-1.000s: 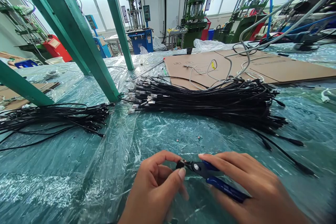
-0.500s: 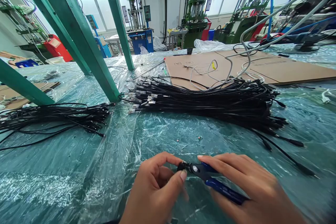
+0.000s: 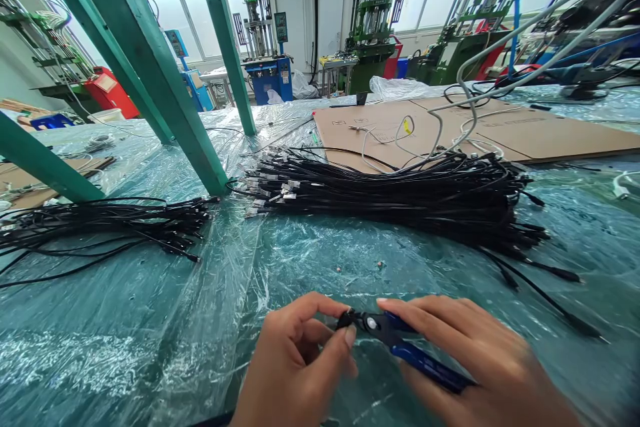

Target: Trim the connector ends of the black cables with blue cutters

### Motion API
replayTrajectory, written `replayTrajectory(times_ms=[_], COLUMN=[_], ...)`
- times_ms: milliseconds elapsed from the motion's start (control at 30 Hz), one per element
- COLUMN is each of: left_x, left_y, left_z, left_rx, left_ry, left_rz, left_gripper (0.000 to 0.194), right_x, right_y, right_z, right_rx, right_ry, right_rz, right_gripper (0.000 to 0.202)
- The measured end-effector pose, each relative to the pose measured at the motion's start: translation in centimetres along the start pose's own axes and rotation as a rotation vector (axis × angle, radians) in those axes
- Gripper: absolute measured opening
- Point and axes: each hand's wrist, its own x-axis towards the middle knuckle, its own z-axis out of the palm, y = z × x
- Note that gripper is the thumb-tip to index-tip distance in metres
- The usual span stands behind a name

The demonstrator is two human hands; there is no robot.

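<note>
My left hand (image 3: 305,360) pinches a small black cable end (image 3: 344,320) between thumb and forefinger, low in the middle of the view. Blue-handled cutters (image 3: 430,365) are held in my right hand (image 3: 480,353), their handles somewhat apart. The jaws of the cutters meet the black piece at my left fingertips; the exact contact is too small to tell. Beyond my hands lies a large bundle of black cables (image 3: 400,193), silvery connectors at its left end. Two tiny bits lie on the plastic-covered table (image 3: 310,253) between the bundle and my hands.
Another bunch of black cables (image 3: 125,230) lies at the left, beside green metal posts (image 3: 165,73). Flat cardboard (image 3: 540,130) with white cables on it lies behind the large bundle. Green and blue machines stand in the background.
The fingers of my left hand have shifted slightly around the black piece. My right hand and the cutters have hardly moved.
</note>
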Motion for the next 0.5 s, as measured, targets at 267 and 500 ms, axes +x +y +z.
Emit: replayTrajectory(times_ms=[267,500], left_x=[-0.04,-0.02], left_y=[0.19,0.15], left_z=[0.07,0.04], left_rx=[-0.033,-0.061], left_ry=[-0.003,-0.007], left_rz=[-0.016,-0.031], left_gripper=[0.021,0.023], right_x=[-0.71,-0.44], right_y=[0.35,0.15], right_z=[0.09,0.09], right_rx=[0.005,-0.016], right_ry=[-0.049,-0.008], right_rz=[-0.003,-0.001], right_gripper=[0.032,0.030])
